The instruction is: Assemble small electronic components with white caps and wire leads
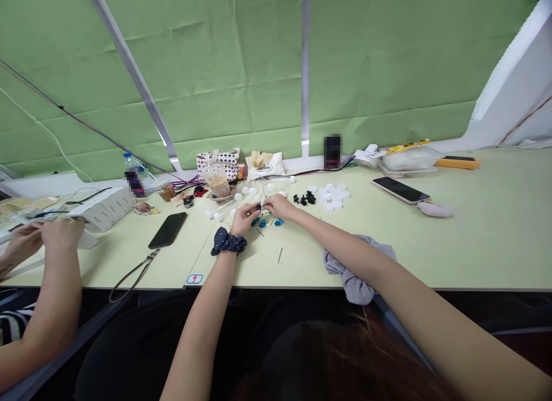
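Note:
Fingertips of my left hand [245, 217] are closed on a small black part [259, 206], mostly hidden by the fingers. Close beside it, my right hand [278, 207] pinches what looks like a thin hex key [264, 189], its shaft showing above the fingers. Small blue parts [263, 223] lie on the table just below both hands. An L-shaped hex key [280, 255] rests nearer the front edge. To the right of my right hand are several black knob-like pieces [307, 198] and a group of white round caps [334, 197].
At left, another person's hands [60, 234] work by a white slotted box [106, 208]. A phone [168, 230] with a strap lies between us. Behind stand a plastic cup [218, 182] and bags. Rightward are a grey cloth [360, 283] under my forearm and another phone [401, 190].

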{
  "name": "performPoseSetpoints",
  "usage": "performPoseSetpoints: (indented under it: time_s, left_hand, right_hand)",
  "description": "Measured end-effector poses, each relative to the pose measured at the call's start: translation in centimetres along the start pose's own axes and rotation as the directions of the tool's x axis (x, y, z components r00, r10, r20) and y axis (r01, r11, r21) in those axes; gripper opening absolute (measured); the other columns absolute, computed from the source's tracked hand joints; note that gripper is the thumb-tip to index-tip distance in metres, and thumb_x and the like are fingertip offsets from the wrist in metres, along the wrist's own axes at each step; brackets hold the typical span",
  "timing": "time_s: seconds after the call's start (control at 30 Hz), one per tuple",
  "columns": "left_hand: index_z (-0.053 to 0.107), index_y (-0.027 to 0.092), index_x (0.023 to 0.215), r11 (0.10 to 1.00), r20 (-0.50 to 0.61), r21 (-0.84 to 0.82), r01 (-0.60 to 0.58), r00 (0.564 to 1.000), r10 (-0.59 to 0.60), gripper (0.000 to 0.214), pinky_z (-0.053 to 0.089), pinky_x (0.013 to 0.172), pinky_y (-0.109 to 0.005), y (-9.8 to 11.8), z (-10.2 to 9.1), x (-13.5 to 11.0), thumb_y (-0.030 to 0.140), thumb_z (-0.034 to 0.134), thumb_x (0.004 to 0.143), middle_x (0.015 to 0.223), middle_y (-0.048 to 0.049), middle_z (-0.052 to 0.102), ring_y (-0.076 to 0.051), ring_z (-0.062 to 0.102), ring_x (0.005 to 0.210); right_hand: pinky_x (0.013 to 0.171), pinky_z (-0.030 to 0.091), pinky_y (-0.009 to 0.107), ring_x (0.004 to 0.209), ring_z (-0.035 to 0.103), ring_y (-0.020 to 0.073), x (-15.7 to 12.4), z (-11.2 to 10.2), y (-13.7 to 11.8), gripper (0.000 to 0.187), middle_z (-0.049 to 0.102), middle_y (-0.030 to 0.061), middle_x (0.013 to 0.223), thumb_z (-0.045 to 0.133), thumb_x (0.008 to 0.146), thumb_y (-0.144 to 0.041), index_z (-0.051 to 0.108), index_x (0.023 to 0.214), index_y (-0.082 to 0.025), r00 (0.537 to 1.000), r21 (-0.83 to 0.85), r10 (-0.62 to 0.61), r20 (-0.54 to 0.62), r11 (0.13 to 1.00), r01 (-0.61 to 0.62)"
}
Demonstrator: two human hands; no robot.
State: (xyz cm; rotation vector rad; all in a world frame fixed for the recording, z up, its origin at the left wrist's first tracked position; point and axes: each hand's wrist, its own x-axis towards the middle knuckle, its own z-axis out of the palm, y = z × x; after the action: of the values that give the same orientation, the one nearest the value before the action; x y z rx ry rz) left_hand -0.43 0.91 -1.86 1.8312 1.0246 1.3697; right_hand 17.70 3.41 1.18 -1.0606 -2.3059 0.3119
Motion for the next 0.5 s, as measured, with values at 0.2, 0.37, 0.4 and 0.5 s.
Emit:
performPoseSetpoints:
  time_s: [0.2,0.37,0.4,0.5]
  left_hand:
    - [0.068,0.018,0.106,0.999,0.038,0.037,-0.040,0.999,0.038,0.041,0.043,0.069,-0.030,-0.21,0.09,-0.03,0.036,0.069,0.070,0.082,-0.0045,0.059,-0.015,0.051,0.073]
    - [0.068,0.017,0.107,0.999,0.059,0.022,-0.045,0.997,0.044,0.041,0.044,0.070,-0.029,-0.23,0.17,-0.07,0.035,0.069,0.070,0.083,-0.0045,0.060,-0.014,0.051,0.073]
    - [0.068,0.017,0.107,0.999,0.057,0.024,-0.042,0.998,0.041,0.042,0.044,0.070,-0.029,-0.23,0.16,-0.08,0.036,0.068,0.071,0.083,-0.0045,0.060,-0.014,0.051,0.073]
    - [0.067,0.015,0.108,0.998,0.046,0.054,-0.035,0.998,0.032,0.044,0.044,0.072,-0.030,-0.31,0.09,-0.08,0.039,0.068,0.071,0.086,-0.0056,0.062,-0.015,0.053,0.075]
  right_hand:
    - [0.067,0.036,0.026,0.079,0.060,0.0196,-0.12,-0.37,-0.16,0.010,0.069,0.0068,0.079,0.063,0.078,-0.026,0.071,0.079,-0.021,0.995,-0.127,0.097,-0.031,0.987,-0.100]
    - [0.065,0.034,0.025,0.077,0.059,0.0181,-0.33,-0.69,-0.76,0.006,0.068,0.0048,0.078,0.067,0.075,-0.026,0.067,0.074,-0.020,0.991,-0.146,0.127,-0.048,0.980,-0.133]
    - [0.064,0.033,0.025,0.076,0.059,0.0174,-0.35,-0.70,-0.83,0.006,0.067,0.0041,0.078,0.067,0.074,-0.026,0.066,0.073,-0.020,0.991,-0.147,0.125,-0.051,0.980,-0.131]
    - [0.062,0.033,0.023,0.074,0.058,0.0148,-0.39,-0.63,-0.84,0.006,0.067,0.0011,0.076,0.068,0.074,-0.024,0.064,0.074,-0.020,0.992,-0.129,0.110,-0.064,0.985,-0.118]
